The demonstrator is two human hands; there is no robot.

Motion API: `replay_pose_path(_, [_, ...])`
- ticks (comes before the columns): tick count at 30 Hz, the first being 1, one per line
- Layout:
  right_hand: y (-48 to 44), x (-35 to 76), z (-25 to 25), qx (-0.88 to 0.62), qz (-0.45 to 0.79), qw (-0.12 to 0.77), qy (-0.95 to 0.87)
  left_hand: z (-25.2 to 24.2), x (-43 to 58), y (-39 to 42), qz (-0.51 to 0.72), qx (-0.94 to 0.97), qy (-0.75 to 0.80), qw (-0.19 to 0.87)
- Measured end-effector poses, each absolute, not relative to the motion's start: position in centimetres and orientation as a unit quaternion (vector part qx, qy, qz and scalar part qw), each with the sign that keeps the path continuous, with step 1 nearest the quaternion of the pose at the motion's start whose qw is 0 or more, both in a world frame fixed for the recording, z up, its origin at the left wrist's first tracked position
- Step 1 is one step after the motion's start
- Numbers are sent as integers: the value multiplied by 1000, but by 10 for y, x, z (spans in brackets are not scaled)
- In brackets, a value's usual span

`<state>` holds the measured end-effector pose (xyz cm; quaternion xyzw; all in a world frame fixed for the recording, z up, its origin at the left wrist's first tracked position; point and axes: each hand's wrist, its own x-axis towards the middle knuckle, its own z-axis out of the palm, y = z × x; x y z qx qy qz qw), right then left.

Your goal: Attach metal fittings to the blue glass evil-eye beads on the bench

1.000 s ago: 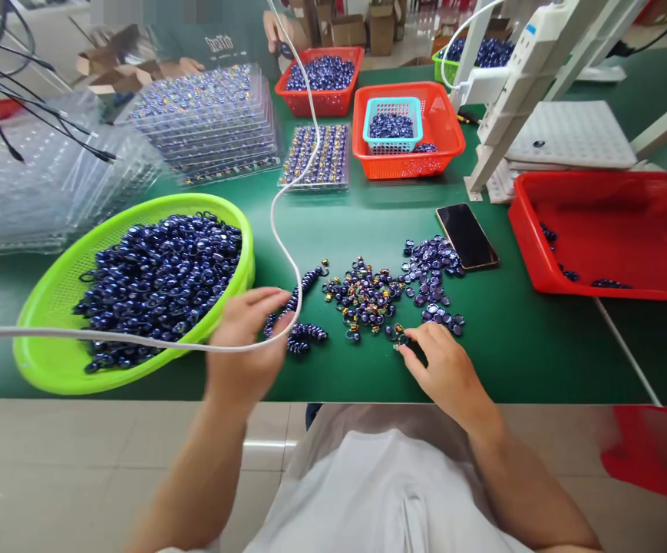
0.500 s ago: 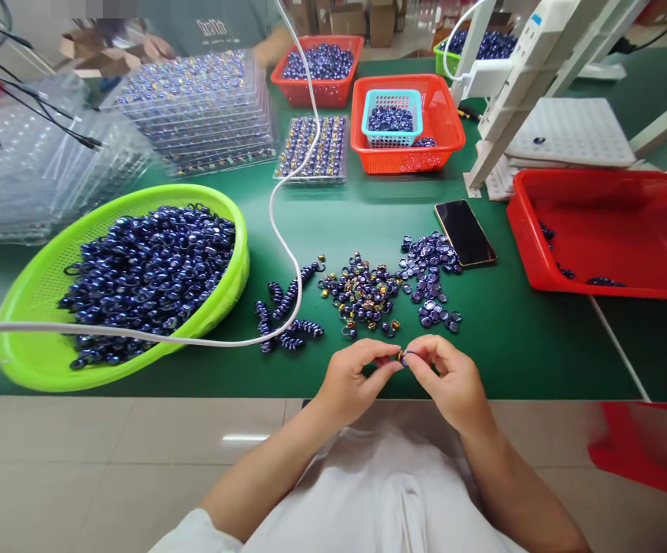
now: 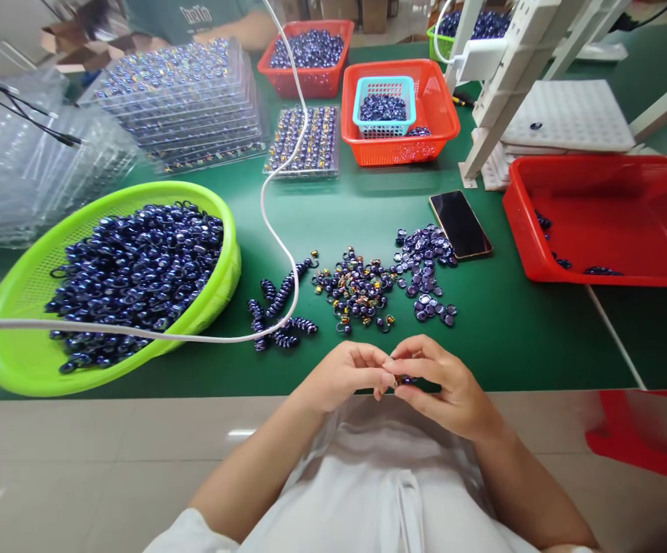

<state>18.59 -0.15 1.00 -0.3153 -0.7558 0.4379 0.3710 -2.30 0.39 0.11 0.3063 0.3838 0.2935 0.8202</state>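
Note:
Close to the table's front edge, my left hand [image 3: 351,376] and my right hand [image 3: 447,382] meet fingertip to fingertip. Between them is a small shiny dark blue and gold piece [image 3: 404,379], mostly covered by the fingers. Both hands are closed in a pinch on it. Just beyond lies a pile of dark blue and gold ring-like pieces [image 3: 359,288]. To its right are loose flat dark blue caps [image 3: 425,253]. Several stacked rows of dark blue rings [image 3: 280,298] lie to the left.
A green basket [image 3: 232,269] heaped with dark blue rings stands at left. A white cable [image 3: 272,219] crosses the table. Farther back are stacked clear trays [image 3: 195,123] and an orange basket [image 3: 402,153]. A phone [image 3: 460,223] and a red bin [image 3: 626,276] are at right.
My fingers have shifted around the small piece, and my right fingers now cover more of it. The hands have drawn slightly closer to me. The whole view has tilted a little.

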Motion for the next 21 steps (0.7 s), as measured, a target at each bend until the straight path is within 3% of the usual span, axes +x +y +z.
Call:
replay_pose_path(5, [-2,183,7,-323,394,406,-758,-1,-22,5,288,287,381,830])
replay_pose_path(13, [-6,178,0,-374,442,413,-702,3,-23,1,267,317,425,805])
replay_pose_path(21, [-10,177,-4,-434,414,368,-711,14,-16,-5,294,391,472,734])
